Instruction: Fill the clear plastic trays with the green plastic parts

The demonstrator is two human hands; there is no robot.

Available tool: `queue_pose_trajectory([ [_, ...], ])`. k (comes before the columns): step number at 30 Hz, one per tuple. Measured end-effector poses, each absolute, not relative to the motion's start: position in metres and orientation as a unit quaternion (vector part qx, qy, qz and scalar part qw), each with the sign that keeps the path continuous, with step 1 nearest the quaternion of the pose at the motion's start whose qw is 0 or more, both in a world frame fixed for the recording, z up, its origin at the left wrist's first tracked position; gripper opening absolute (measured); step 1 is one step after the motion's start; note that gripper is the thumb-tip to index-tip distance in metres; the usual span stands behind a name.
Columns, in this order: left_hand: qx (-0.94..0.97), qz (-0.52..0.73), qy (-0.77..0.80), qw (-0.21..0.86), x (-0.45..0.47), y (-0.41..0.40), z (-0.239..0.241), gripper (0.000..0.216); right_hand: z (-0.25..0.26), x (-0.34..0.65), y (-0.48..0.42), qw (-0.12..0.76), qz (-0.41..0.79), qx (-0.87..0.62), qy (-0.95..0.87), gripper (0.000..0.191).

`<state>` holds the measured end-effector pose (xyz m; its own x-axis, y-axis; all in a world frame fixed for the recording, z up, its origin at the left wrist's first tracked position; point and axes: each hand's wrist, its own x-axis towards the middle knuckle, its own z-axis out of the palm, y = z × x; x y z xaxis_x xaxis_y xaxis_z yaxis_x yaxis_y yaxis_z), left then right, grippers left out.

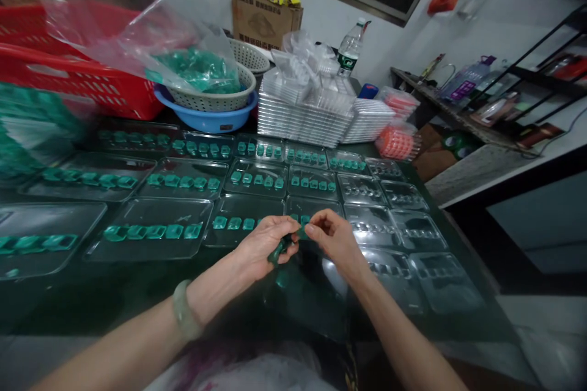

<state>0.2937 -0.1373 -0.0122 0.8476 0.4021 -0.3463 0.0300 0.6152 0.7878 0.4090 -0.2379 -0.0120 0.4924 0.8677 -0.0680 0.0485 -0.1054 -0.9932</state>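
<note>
My left hand (pixel 270 241) is closed round some green translucent pieces (pixel 277 252), part of them hidden by the fingers. Thumb and fingers of my right hand (pixel 334 239) pinch close to the left fingertips, by a small green piece (pixel 301 229); whether it is gripped is hard to make out. Just behind both hands lies a clear plastic tray (pixel 328 206) with green pieces partly covered by my fingers. To the left, another clear tray (pixel 229 201) carries a row of green cube-like pieces (pixel 235 223).
Rows of clear trays cover the dark table (pixel 220 299); those at right, such as one tray (pixel 444 299), show bare slots. Behind stand stacked trays (pixel 302 116), a blue basin (pixel 206 119), a red basket (pixel 114 88) and a cardboard box (pixel 261 21).
</note>
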Motion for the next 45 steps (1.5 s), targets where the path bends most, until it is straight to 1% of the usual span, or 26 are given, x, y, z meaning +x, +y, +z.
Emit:
queue_pose_trajectory([
  [2, 0.422, 0.105, 0.273, 0.858, 0.295, -0.136, -0.014, 0.012, -0.01, 0.407, -0.243, 0.549, 0.23, -0.687, -0.417, 0.019],
  [3, 0.422, 0.101, 0.278, 0.857, 0.296, -0.135, -0.015, 0.012, -0.009, 0.406, -0.246, 0.529, 0.192, -0.692, -0.452, 0.02],
  [5, 0.427, 0.097, 0.285, 0.852, 0.298, -0.136, -0.015, 0.012, -0.008, 0.404, -0.25, 0.487, 0.151, -0.692, -0.511, 0.018],
  [7, 0.436, 0.095, 0.292, 0.846, 0.3, -0.138, -0.015, 0.013, -0.009, 0.405, -0.253, 0.467, 0.128, -0.693, -0.535, 0.016],
  [10, 0.443, 0.077, 0.303, 0.84, 0.303, -0.141, -0.016, 0.013, -0.012, 0.408, -0.256, 0.461, 0.12, -0.694, -0.539, 0.013],
  [12, 0.443, 0.063, 0.309, 0.839, 0.306, -0.143, -0.016, 0.015, -0.014, 0.41, -0.258, 0.459, 0.118, -0.696, -0.539, 0.015],
  [15, 0.451, 0.067, 0.32, 0.83, 0.313, -0.146, -0.016, 0.016, -0.016, 0.409, -0.262, 0.46, 0.107, -0.697, -0.54, 0.018],
  [18, 0.44, 0.076, 0.316, 0.837, 0.321, -0.147, -0.017, 0.014, -0.015, 0.413, -0.263, 0.444, 0.101, -0.707, -0.541, 0.015],
  [20, 0.411, 0.083, 0.314, 0.851, 0.327, -0.146, -0.017, 0.016, -0.015, 0.428, -0.261, 0.429, 0.11, -0.715, -0.541, 0.013],
  [22, 0.385, 0.083, 0.317, 0.862, 0.33, -0.142, -0.017, 0.021, -0.016, 0.456, -0.255, 0.429, 0.108, -0.728, -0.524, 0.016],
  [24, 0.371, 0.074, 0.319, 0.869, 0.33, -0.137, -0.017, 0.024, -0.02, 0.497, -0.245, 0.438, 0.063, -0.759, -0.477, 0.022],
  [25, 0.366, 0.069, 0.318, 0.872, 0.328, -0.135, -0.017, 0.024, -0.022, 0.519, -0.239, 0.421, 0.023, -0.787, -0.45, 0.025],
  [26, 0.362, 0.066, 0.318, 0.874, 0.326, -0.133, -0.018, 0.024, -0.025, 0.54, -0.233, 0.385, -0.012, -0.813, -0.436, 0.026],
  [29, 0.353, 0.065, 0.321, 0.876, 0.316, -0.129, -0.018, 0.024, -0.035, 0.589, -0.217, 0.347, -0.025, -0.829, -0.438, 0.019],
  [31, 0.354, 0.067, 0.312, 0.879, 0.31, -0.127, -0.018, 0.026, -0.042, 0.605, -0.21, 0.324, -0.016, -0.829, -0.456, 0.015],
  [37, 0.377, 0.068, 0.274, 0.882, 0.299, -0.122, -0.019, 0.032, -0.051, 0.608, -0.201, 0.243, -0.002, -0.824, -0.513, 0.017],
  [45, 0.427, 0.067, 0.264, 0.862, 0.301, -0.124, -0.014, 0.033, -0.044, 0.601, -0.201, 0.127, -0.014, -0.82, -0.558, 0.02],
])
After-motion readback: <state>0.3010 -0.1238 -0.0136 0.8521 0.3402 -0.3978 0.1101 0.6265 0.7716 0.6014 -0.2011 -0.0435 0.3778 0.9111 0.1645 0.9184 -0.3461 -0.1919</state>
